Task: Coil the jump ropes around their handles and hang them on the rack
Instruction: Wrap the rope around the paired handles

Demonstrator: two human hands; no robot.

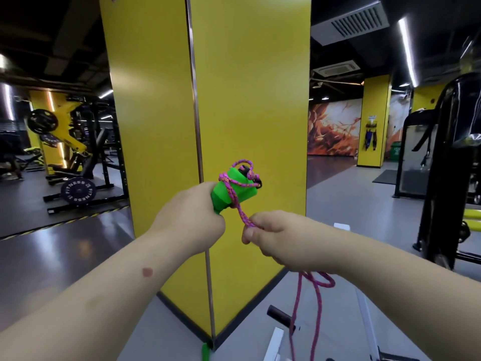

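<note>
My left hand (190,214) grips two bright green jump-rope handles (234,191) held side by side, tips pointing up and to the right. A pink braided rope (235,204) crosses over the handles in a couple of turns and loops above their black end caps. My right hand (273,235) pinches the same rope just below and to the right of the handles. The rest of the rope hangs under my right wrist in a loose loop (320,280) and trails down out of view.
A yellow pillar (247,100) stands directly behind my hands. A white frame with a black peg (279,315) is low on the right. A black machine (447,165) stands at the right edge, weight racks (78,157) to the left. Another green piece (205,351) lies at the pillar's base.
</note>
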